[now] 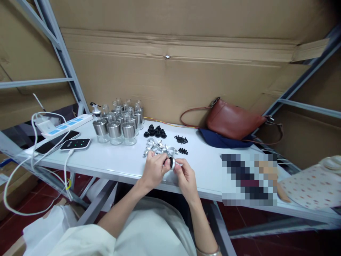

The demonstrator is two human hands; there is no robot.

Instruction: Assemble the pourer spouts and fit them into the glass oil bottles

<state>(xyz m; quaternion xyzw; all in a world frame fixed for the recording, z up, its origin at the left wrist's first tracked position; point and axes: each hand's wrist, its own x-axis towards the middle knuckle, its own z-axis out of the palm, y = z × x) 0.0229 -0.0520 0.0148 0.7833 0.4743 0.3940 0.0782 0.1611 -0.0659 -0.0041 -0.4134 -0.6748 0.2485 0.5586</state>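
Above the front edge of the white table, my left hand [156,169] has its fingers closed around the black side of a pourer cap [172,163] with a silvery rim. My right hand [185,176] pinches the thin pale end that sticks out of the cap's other side. Just beyond my hands lies a pile of silvery cap parts [157,145]. Black stoppers [155,132] are grouped behind that pile. To their right are small black pieces [181,139] and a row of short black parts [183,151].
Several glass bottles with steel sleeves [114,129] stand at left, one topped with a pourer [95,108]. Nearby are a power strip [66,126], a phone [57,142] and a white device [75,144] with cables. A brown handbag [234,119] rests on dark blue cloth [221,139]; a pixelated patch hides the right side.
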